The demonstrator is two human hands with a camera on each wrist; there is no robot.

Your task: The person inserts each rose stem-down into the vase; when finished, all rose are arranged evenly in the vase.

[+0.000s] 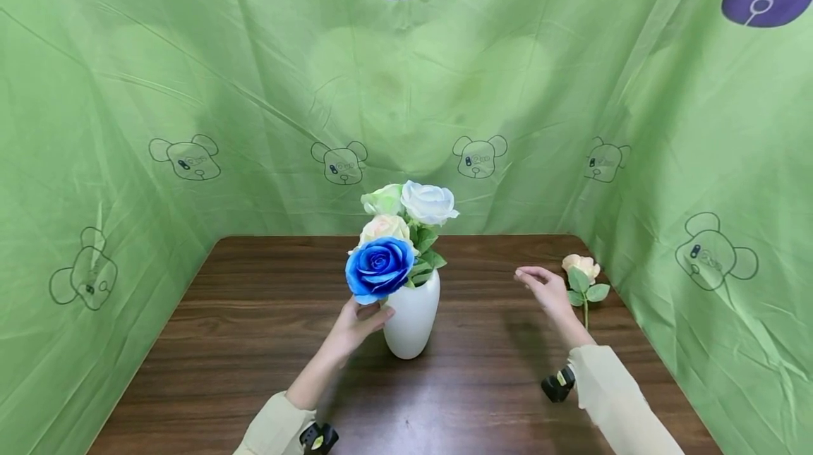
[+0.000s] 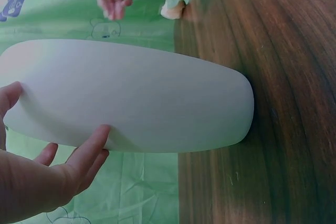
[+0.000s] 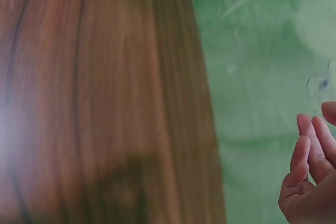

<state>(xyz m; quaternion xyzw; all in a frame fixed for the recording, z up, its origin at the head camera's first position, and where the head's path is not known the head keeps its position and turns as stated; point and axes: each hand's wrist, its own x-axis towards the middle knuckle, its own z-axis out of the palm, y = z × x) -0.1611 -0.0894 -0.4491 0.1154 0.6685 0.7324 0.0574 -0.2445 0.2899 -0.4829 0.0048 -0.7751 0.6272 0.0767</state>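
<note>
A white vase (image 1: 409, 321) stands upright on the table, holding several artificial roses. My left hand (image 1: 357, 324) steadies its upper left side; the left wrist view shows thumb and fingers (image 2: 93, 141) against the smooth wall. Just above that hand hangs a blue rose (image 1: 380, 268). Behind it are a cream rose (image 1: 386, 229), a pale green rose (image 1: 383, 199) and a white rose (image 1: 428, 202). Raised to the right of the vase, my right hand (image 1: 549, 293) holds nothing, its fingers (image 3: 300, 153) loosely bent. A peach rose (image 1: 581, 268) lies beside it.
The dark wooden table (image 1: 254, 342) is bounded at the back and sides by a green printed cloth (image 1: 406, 88). The peach rose, with leaves and stem, is by the table's right edge. Black wrist cameras (image 1: 559, 384) sit at both sleeves.
</note>
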